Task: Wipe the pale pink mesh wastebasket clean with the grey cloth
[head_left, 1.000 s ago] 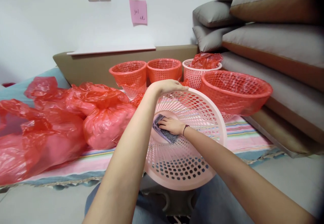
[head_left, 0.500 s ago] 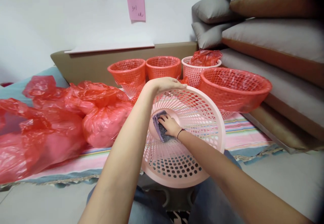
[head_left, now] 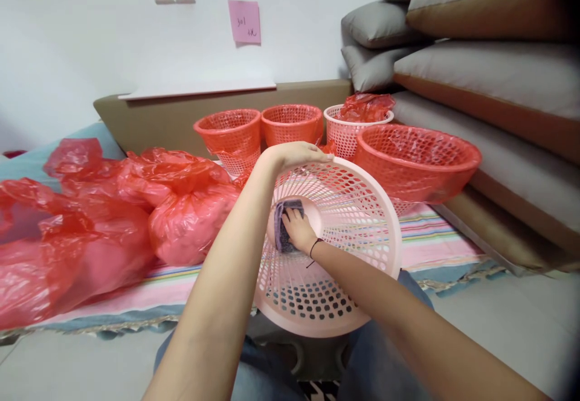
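Observation:
A pink perforated basket (head_left: 393, 232) is tilted on its side above my lap, its open mouth facing me. My left hand (head_left: 301, 152) grips the basket's upper rim, fingers over the edge. Inside the basket, my right hand (head_left: 299, 230) presses a folded purple-grey cloth (head_left: 281, 232) against the bottom, with its fingers spread over the cloth. A dark cord circles my right wrist.
Knotted red plastic bags (head_left: 190, 226) lie to the left on a striped cloth (head_left: 172, 280). Behind stand two red baskets (head_left: 229, 124), a pink one (head_left: 347, 134) and a wide red one (head_left: 421, 168). Grey cushions (head_left: 489, 75) are stacked at the right.
My right hand and the cloth have shifted slightly and turned against the basket's bottom. My left hand keeps its hold on the rim. The view has tipped slightly.

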Available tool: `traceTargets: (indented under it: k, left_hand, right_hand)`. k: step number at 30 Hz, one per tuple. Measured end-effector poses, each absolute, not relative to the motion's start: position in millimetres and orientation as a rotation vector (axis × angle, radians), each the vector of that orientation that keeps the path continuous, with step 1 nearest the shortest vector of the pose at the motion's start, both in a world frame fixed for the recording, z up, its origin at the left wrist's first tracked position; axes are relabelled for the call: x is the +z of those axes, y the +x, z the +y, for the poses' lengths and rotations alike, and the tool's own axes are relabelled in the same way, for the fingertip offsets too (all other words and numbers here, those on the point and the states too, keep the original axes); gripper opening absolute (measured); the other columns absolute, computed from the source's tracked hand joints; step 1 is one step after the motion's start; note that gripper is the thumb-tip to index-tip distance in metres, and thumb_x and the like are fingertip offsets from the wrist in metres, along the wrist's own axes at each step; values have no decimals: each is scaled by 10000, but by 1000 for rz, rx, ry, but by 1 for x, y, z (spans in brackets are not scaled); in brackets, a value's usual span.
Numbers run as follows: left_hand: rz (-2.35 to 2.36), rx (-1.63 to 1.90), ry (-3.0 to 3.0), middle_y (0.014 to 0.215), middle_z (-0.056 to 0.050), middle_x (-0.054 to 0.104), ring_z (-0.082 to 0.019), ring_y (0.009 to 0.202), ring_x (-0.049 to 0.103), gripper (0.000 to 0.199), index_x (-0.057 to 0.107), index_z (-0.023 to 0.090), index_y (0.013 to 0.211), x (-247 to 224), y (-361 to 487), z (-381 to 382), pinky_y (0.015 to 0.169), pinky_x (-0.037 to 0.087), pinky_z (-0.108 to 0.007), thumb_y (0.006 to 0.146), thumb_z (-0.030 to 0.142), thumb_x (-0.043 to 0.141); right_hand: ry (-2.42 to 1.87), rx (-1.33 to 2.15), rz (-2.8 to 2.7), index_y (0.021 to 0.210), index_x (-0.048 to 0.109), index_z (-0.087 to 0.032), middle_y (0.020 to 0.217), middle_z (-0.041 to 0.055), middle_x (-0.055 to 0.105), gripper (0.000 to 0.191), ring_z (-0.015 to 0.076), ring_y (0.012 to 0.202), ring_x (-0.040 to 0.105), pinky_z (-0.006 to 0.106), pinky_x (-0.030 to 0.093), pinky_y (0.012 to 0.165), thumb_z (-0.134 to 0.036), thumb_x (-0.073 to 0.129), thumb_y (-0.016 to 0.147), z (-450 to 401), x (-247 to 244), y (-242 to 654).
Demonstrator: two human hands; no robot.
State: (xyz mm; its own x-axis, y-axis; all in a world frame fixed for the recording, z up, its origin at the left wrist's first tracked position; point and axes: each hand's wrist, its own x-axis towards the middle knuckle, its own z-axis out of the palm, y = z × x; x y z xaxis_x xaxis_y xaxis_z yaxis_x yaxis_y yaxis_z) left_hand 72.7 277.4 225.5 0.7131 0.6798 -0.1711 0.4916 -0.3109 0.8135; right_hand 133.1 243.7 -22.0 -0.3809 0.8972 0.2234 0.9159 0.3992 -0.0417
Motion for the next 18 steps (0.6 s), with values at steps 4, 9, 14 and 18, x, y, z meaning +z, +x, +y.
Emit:
traceTargets:
  k: [4,9,14,18]
  left_hand:
    - [917,270,2026,1210,-75,691,-236,1180,596,421,672,119,1094,227,72,275,1011,403,-286,808,426,645]
    - [827,250,1968,1200,-73,697,-232,1167,607,386,670,132,1053,223,69,279,1003,411,-290,805,424,622]
    - [810,260,1971,1161,-69,708,-239,1134,616,361,686,136,996,223,69,281,985,415,-304,801,434,626]
    - [817,253,1997,1130,-82,711,-229,1097,617,351,686,119,1010,224,70,280,974,413,-307,813,402,621]
  right_hand:
    - [-1097,-151,-2774,1183,623,-233,1311,68,611,245,191,1247,499,410,358,1114,-157,521,973,255,-20,150]
    - [-930,-211,-2828,1148,652,-218,1252,60,650,219,199,1183,537,430,391,1058,-155,523,983,258,-24,152]
    - [-1044,-252,-2750,1144,656,-164,1185,100,671,243,228,1112,560,443,420,999,-195,451,1017,250,-25,140]
    - [-1071,-262,-2724,1179,642,-150,1176,104,674,277,242,1118,554,458,398,1033,-216,419,1028,246,-27,137]
